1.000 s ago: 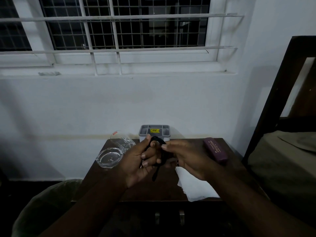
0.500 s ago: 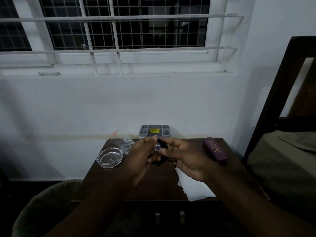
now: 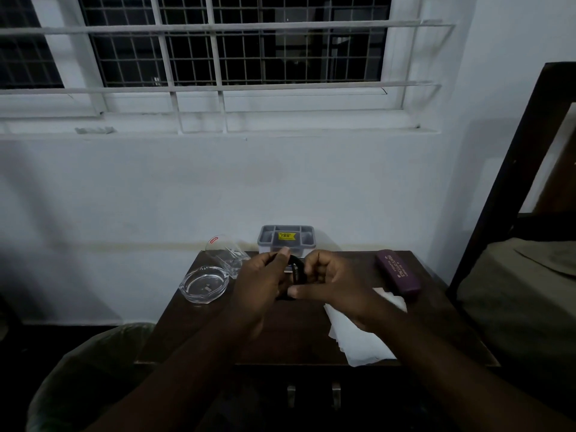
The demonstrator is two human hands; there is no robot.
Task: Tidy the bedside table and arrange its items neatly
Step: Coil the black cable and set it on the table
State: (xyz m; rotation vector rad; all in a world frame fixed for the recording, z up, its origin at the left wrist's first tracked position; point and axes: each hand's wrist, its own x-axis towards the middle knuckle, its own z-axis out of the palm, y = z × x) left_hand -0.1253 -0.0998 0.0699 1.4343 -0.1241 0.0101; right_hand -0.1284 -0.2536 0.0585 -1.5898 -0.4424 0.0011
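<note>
— Holding anything, those hands?
— Yes. Both pinch a small black band with a looped strap (image 3: pixel 295 271), lifted above the middle of the dark brown wooden worktop (image 3: pixel 280 335). The left hand (image 3: pixel 260 286) has its fingers curled, its grip clenched on the band from the left; the right hand (image 3: pixel 332 283) grasps it from the right, thumb stretched along the band's lower end.
— What the band is exactly?
— Cannot tell; it is dark and half hidden by the fingers.
— And around it?
— Just behind the hands, at the worktop's back edge, stands a grey plastic organiser tray with compartments and a yellow sticker (image 3: pixel 286 236). At the back left corner a clear drinking glass with a red mark on its rim (image 3: pixel 229 254) lies on its side, and a clear glass ashtray (image 3: pixel 204 283) sits just beside it on the left edge. A long maroon spectacle case with gold lettering (image 3: pixel 397 271) lies along the right edge. A crumpled white sheet of paper (image 3: pixel 358 338) rests near the front right, partly under the right forearm, overhanging the front edge.
</note>
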